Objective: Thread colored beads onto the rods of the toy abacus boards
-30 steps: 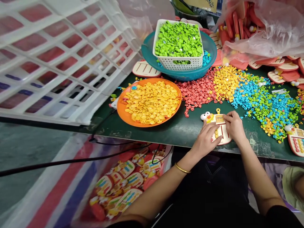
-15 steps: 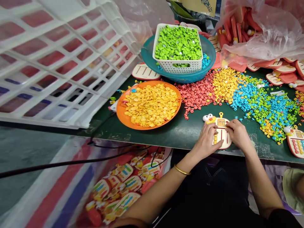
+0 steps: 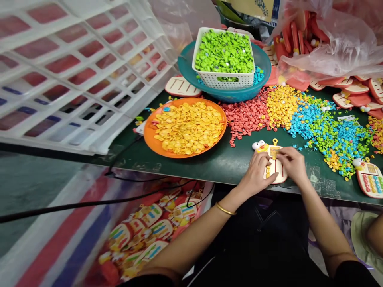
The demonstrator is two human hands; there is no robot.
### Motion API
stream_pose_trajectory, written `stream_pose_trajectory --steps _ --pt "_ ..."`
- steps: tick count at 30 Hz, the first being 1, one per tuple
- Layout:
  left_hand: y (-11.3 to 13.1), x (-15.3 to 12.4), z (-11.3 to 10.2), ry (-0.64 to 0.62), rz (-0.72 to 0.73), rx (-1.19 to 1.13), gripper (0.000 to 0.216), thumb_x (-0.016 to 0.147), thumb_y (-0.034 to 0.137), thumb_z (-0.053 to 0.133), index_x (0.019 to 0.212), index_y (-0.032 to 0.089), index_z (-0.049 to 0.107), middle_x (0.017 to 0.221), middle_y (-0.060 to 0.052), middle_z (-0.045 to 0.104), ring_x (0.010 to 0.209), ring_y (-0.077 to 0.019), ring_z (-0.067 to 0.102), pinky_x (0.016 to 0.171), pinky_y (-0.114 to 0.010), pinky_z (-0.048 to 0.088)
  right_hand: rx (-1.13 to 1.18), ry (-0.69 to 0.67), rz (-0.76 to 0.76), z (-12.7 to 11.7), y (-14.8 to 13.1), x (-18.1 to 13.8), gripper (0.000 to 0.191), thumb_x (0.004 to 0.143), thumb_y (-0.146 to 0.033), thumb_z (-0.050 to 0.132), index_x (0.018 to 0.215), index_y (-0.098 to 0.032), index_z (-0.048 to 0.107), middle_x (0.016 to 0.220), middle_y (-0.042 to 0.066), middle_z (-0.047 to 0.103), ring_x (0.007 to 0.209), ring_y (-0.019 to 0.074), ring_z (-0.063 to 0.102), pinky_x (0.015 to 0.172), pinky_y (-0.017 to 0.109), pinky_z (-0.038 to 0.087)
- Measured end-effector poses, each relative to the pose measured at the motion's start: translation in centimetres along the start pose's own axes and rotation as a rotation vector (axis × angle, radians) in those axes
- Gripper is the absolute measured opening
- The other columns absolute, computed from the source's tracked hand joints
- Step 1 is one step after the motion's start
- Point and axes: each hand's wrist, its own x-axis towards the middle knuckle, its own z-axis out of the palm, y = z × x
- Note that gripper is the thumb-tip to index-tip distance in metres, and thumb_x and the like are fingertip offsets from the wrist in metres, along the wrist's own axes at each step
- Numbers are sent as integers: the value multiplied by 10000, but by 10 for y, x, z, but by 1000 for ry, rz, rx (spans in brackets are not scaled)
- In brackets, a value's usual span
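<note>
The toy panel (image 3: 274, 166), a pale keypad shell with a duck head at its upper left corner, lies flat on the bench (image 3: 227, 163), close to the front edge and right in front of the person. That position seems to let both forearms come straight up to it. The left hand (image 3: 256, 175) holds the panel by its left side, fingers curled over the edge, apparently to keep it from sliding. The right hand (image 3: 292, 164) rests on the upper right part with its fingertips drawn narrow near the small screen. Whether a piece sits between them cannot be told. A column of yellow keys shows in the gap between the hands.

Loose red pieces (image 3: 247, 116), yellow pieces (image 3: 281, 103) and mixed blue and green pieces (image 3: 329, 129) are heaped just behind the panel, probably so each colour is within short reach. The orange plate (image 3: 149, 139) of yellow discs lies to the left. Behind it a white basket (image 3: 229, 81) of green pieces sits in a teal bowl (image 3: 186, 68). A second panel (image 3: 370, 180) lies at the right edge, and a sack of finished toys (image 3: 149, 231) stands under the bench.

Compared with a second ago, the panel is in the same spot and both hands are still on it. The right fingertips reach slightly further across its top, and the view has shifted a little.
</note>
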Motion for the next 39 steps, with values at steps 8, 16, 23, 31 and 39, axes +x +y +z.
stream_pose_trajectory --steps 8,16,23,31,39 --pt "6 3 -5 -149 140 201 432 959 303 484 1388 297 530 1448 -54 547 1368 -287 436 1183 -564 211 -303 -77 -111 -28 46 33 237 894 -206 539 835 -215 769 876 100 680 888 246 576 829 410 493" --pt "7 2 2 -72 70 194 419 915 306 527 1319 226 606 1347 -92 597 1261 -292 501 1184 -554 245 -55 -3 -91 -2 11 21 225 917 -243 545 842 -224 756 877 70 681 863 209 631 810 349 518" --pt "7 0 1 -68 82 187 429 923 317 522 1336 221 586 1349 -89 594 1271 -283 485 1198 -541 238 -31 -35 -76 -3 -6 27 216 915 -268 564 1008 -222 754 970 70 650 899 199 625 800 333 524" --pt "8 -2 5 -19 80 210 338 925 326 498 1189 185 655 1296 -108 613 1238 -280 504 1202 -531 250 -96 -317 -43 14 -29 43 166 857 -174 621 882 -213 781 860 57 691 813 183 652 802 310 495" --pt "9 -4 7 -37 73 227 409 915 314 491 1288 175 589 1356 -99 591 1247 -307 471 1195 -569 241 -229 -366 -97 -4 -21 35 134 901 -199 583 866 -193 712 855 53 643 799 176 613 777 290 476"
